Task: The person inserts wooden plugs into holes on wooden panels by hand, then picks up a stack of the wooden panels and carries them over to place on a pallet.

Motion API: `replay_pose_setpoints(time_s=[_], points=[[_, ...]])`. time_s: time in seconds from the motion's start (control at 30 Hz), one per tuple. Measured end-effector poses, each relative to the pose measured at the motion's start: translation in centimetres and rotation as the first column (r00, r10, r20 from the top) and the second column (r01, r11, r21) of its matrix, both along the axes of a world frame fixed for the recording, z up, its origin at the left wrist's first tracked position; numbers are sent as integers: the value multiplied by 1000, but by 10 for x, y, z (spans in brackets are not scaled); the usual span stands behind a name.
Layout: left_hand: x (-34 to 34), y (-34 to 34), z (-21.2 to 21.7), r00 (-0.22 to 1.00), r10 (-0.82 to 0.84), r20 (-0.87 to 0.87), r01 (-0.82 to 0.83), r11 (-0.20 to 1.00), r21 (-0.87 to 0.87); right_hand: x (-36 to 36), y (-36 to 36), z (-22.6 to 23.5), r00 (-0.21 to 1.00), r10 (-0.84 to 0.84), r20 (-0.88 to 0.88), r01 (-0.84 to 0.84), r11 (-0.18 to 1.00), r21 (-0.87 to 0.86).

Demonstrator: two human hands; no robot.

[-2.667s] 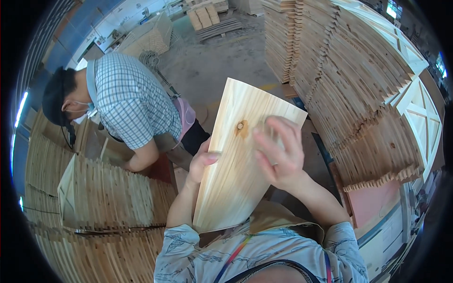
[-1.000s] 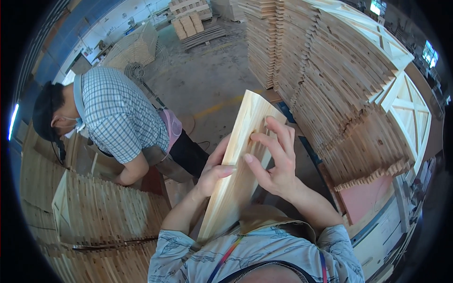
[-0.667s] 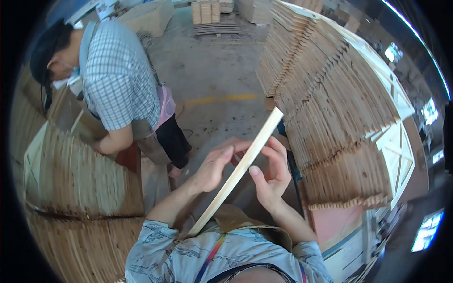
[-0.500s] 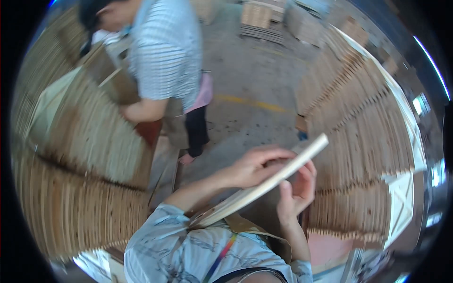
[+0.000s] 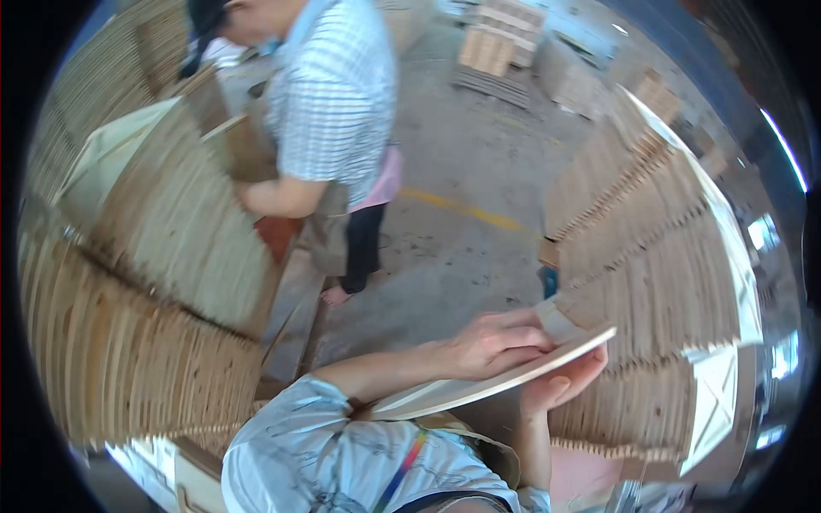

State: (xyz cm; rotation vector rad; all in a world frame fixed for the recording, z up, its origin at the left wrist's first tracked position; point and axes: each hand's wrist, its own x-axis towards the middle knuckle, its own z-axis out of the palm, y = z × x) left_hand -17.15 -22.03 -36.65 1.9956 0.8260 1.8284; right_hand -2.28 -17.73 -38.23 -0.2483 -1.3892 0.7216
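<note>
board stacks (image 5: 676, 282) flank the held board (image 5: 505, 385), a co-worker (image 5: 333, 111) standing left.

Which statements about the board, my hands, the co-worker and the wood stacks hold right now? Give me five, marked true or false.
1. The board is between the left hand and the right hand. True.
2. A yellow line shows on the floor. True.
3. The board lies flat on the floor. False: it is up at the hands.
4. The co-worker wears plain red. False: the shirt is patterned, light blue and white.
5. Wood is stacked only on the left. False: a stack stands on the right too.
</note>
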Motion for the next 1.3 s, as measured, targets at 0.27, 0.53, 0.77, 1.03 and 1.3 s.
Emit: replay_pose_setpoints(time_s=[0.27, 0.53, 0.77, 1.03, 1.3], points=[[4, 0, -18, 991, 126, 48, -111, 964, -243, 1, 61, -7, 995, 53, -81, -69, 975, -210], [-39, 19, -18, 427, -230, 874, 626, 773, -103, -3, 66, -4, 956, 210, -205, -258, 933, -250], [-48, 10, -15, 389, -238, 890, 632, 772, -70, -8, 68, -5, 947, 259, -192, -304, 913, -272], [-70, -3, -7, 762, -222, 608, 371, 920, -129, -20, 75, -6, 869, 420, -262, -481, 841, -249], [-76, -20, 19, 928, 34, 372, 31, 986, -166, -37, 74, -2, 802, 504, -322, -565, 813, -136]])
